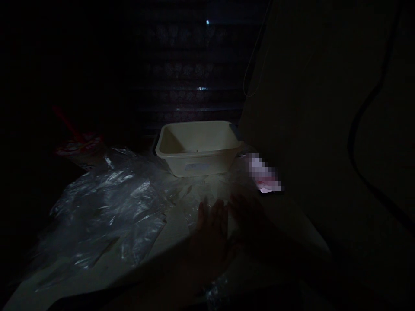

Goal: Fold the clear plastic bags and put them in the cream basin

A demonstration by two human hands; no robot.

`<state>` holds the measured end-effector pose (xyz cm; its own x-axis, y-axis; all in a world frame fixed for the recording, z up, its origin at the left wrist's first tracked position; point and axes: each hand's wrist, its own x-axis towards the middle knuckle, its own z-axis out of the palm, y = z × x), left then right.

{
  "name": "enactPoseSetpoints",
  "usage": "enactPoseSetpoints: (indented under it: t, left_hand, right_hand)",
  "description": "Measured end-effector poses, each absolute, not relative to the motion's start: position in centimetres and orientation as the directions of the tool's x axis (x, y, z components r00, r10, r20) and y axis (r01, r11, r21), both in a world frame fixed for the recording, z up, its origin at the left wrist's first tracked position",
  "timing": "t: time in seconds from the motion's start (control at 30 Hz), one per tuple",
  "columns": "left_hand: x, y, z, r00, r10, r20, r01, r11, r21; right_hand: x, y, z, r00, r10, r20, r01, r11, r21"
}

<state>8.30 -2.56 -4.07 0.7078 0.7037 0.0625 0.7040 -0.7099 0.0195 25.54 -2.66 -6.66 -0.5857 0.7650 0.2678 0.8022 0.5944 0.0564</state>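
Note:
The light is very dim. My left hand (210, 237) is at the middle of the table, its fingers stretched forward and partly apart. Beside it, almost touching, is my right hand (249, 216), deep in shadow, so its finger positions do not show clearly. Thin clear plastic (191, 211) lies on the table just at the left fingertips. Another small bit of clear plastic (216, 291) shows near the front edge, below my left wrist. Whether either hand pinches any film cannot be made out.
A cream plastic basin (201, 162) stands behind the hands. Left of it spreads a heap of clear plastic bags (110, 207). A lit phone with a blurred screen (264, 172) lies to the right. A container with red markings (81, 149) sits far left. A dark cable (352, 138) hangs at right.

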Motion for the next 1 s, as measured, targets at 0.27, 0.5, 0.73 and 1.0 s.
enactPoseSetpoints:
  t: [0.27,0.5,0.73,1.0]
  left_hand:
    - [6.6,-1.9,-3.5,0.666,0.734,0.131,0.743,-0.669,-0.031]
    - [3.1,-1.9,-2.5,0.606,0.771,0.198,0.794,-0.603,-0.079]
    - [4.5,-3.4,-2.8,0.723,0.686,0.081,0.688,-0.726,0.009]
    - [6.5,-4.1,-3.2,0.792,0.607,-0.066,0.607,-0.772,0.19]
  right_hand:
    - [25.4,-2.8,-6.2,-0.599,0.754,0.27,0.793,0.604,0.075]
    - [25.6,-2.8,-5.8,-0.584,0.777,0.235,0.807,0.586,0.072]
    - [25.1,-3.1,-7.6,-0.569,0.769,0.292,0.816,0.571,0.089]
    - [26.1,-1.0,-6.9,-0.645,0.733,0.215,0.763,0.632,0.133]
